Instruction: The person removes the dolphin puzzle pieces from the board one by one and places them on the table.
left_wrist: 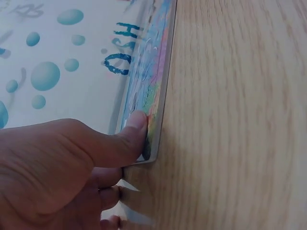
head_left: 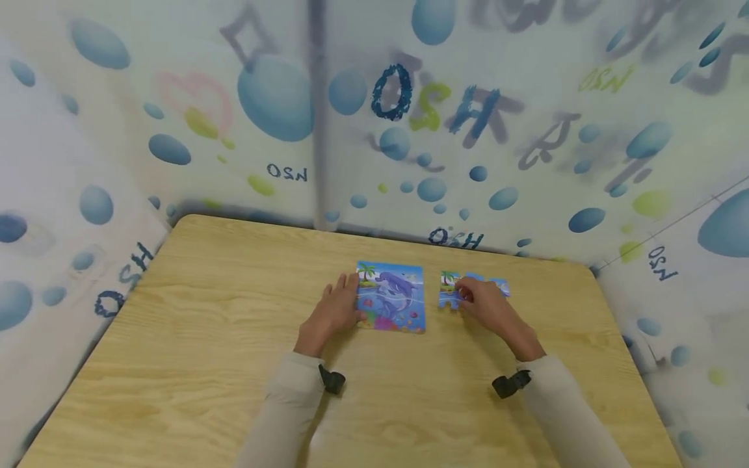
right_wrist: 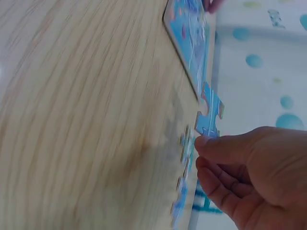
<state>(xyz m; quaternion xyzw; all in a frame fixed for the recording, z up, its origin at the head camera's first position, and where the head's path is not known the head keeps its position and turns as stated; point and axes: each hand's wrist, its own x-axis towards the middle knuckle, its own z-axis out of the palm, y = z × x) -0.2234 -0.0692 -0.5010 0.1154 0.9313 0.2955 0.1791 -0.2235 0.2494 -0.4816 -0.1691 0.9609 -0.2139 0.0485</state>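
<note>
A square jigsaw board (head_left: 398, 309) with a dolphin and sea picture lies flat on the table. My left hand (head_left: 330, 313) grips its left side, the thumb (left_wrist: 132, 134) on top of the near corner and the fingers along the edge. To the right of the board, my right hand (head_left: 490, 307) pinches a jigsaw piece (head_left: 447, 281) with a palm tree on it between thumb and forefinger. In the right wrist view this piece (right_wrist: 211, 115) stands tilted above the table. Other jigsaw pieces (head_left: 500, 286) lie beside and partly behind the right hand.
The wooden table (head_left: 205, 338) reaches back to a pale wall (head_left: 374, 195) printed with blue drops and letters. Dark straps with small devices (head_left: 333, 380) sit on both wrists.
</note>
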